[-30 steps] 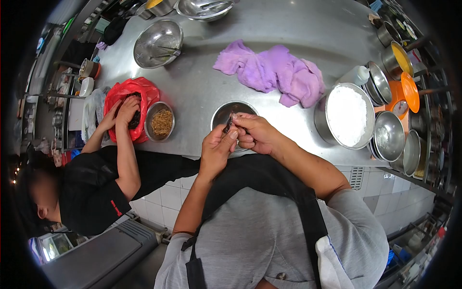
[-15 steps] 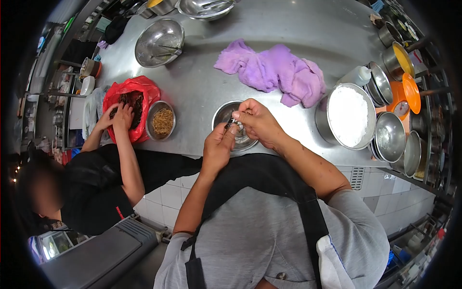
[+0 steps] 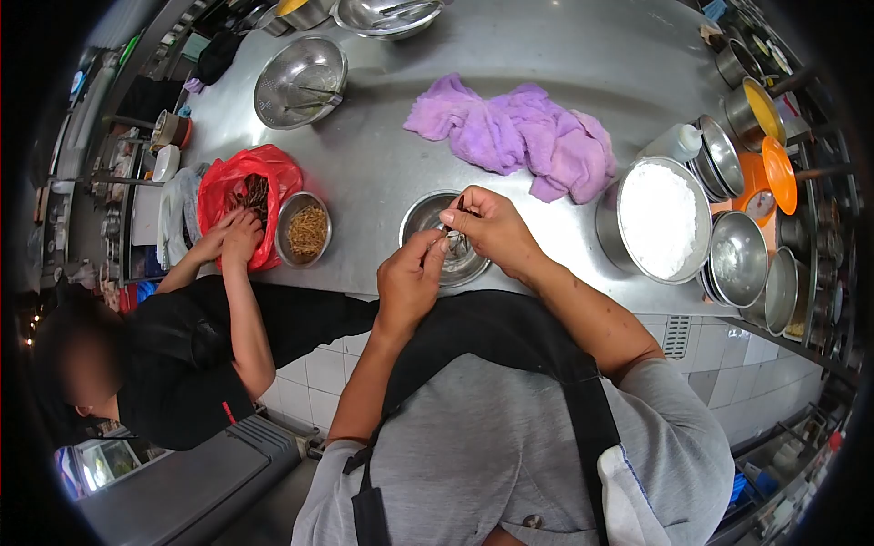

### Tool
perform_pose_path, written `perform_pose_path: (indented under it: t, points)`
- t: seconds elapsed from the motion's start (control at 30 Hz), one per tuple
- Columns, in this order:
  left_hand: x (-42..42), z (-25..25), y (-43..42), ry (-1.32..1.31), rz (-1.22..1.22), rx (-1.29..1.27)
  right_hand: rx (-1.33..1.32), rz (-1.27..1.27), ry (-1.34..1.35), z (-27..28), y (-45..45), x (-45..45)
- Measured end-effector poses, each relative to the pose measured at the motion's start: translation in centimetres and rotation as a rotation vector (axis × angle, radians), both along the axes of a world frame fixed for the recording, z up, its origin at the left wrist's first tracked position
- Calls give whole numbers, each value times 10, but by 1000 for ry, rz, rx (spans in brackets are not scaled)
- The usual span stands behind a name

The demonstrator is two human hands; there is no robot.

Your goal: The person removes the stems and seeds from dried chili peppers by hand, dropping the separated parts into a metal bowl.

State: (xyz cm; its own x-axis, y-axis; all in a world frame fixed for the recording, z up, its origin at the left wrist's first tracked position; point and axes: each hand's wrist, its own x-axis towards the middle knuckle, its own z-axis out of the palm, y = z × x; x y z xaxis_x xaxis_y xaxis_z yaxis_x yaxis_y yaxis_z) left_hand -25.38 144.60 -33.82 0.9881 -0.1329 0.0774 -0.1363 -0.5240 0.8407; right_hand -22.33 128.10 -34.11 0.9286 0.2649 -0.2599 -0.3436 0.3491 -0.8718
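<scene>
The left hand (image 3: 408, 278) and right hand (image 3: 496, 232) hold the dark piece (image 3: 445, 230) in fingertip pinches above the near bowl (image 3: 468, 271), apparently so it catches whatever falls.

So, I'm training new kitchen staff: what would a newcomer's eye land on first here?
Probably the crumpled purple towel, upper middle, on the steel table. Then the red plastic bag at left, a co-worker's hands at its mouth, and the pot of white powder at right. In the middle, the left hand and right hand are close together over a steel bowl.
</scene>
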Motion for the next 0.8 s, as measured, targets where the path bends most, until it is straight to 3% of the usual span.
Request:
perform_pose_path:
  t: [0.07, 0.17, 0.57, 0.6, 0.67, 0.7, 0.77, 0.8]
  points:
    - [0, 12, -4, -123, -17, 74, -63, -70, -208, -12, 5, 0]
    - [-2, 25, -6, -125, 4, 218, -158, -92, -261, -13, 2, -1]
    - [2, 11, -1, -400, -79, 238, -11, -29, -104, -5, 13, -7]
    - [3, 10, 1, -358, -123, 171, -14, -30, -104, -7, 10, -6]
    - [1, 9, 1, -313, -168, 100, 232, 186, 219, -11, -2, -3]
    - [0, 11, 0, -240, -195, 18, 229, 183, 221, -13, -5, -2]
    - [-1, 11, -1, -170, -218, -64, 509, 153, 338, -15, -8, 1]
    - [-1, 8, 0, 33, -145, -73, 536, 106, 331, -17, -11, 1]
